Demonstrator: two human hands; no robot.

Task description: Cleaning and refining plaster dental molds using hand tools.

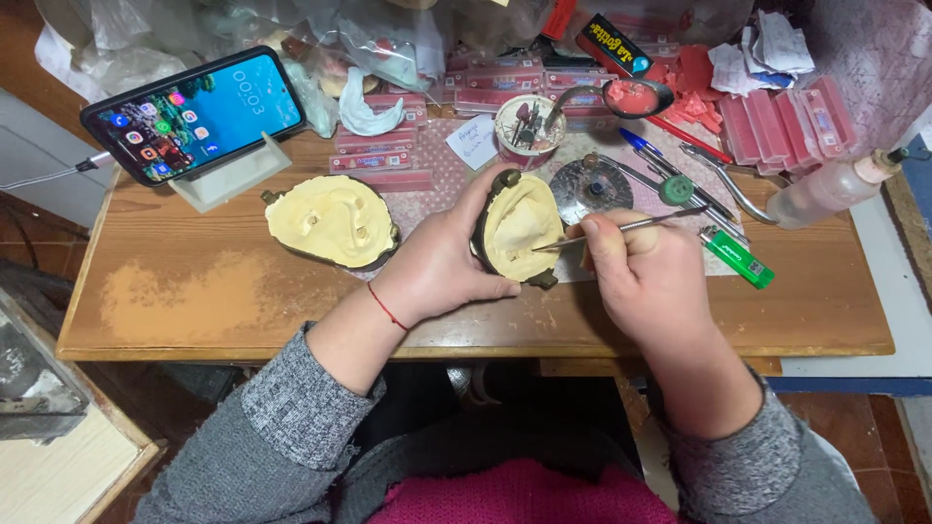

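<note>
Desk (194, 301) of worn wood carried a propped phone (199, 112) and a second plaster-filled flask (333, 221). Left hand (442, 262) gripped a tilted plaster-filled flask half (519, 228) just above it; right hand (646, 272) pinched a thin metal tool (621, 228), tip touching the plaster.

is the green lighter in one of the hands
No, the green lighter lies on the table, right of the right hand, which holds a thin metal tool.

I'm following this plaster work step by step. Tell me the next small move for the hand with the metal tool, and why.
Probably a short scrape along the plaster. The right hand holds the thin metal tool with its tip on the pale plaster in the mold half, which the left hand grips tilted toward it. The other mold half lies on the table.
</note>
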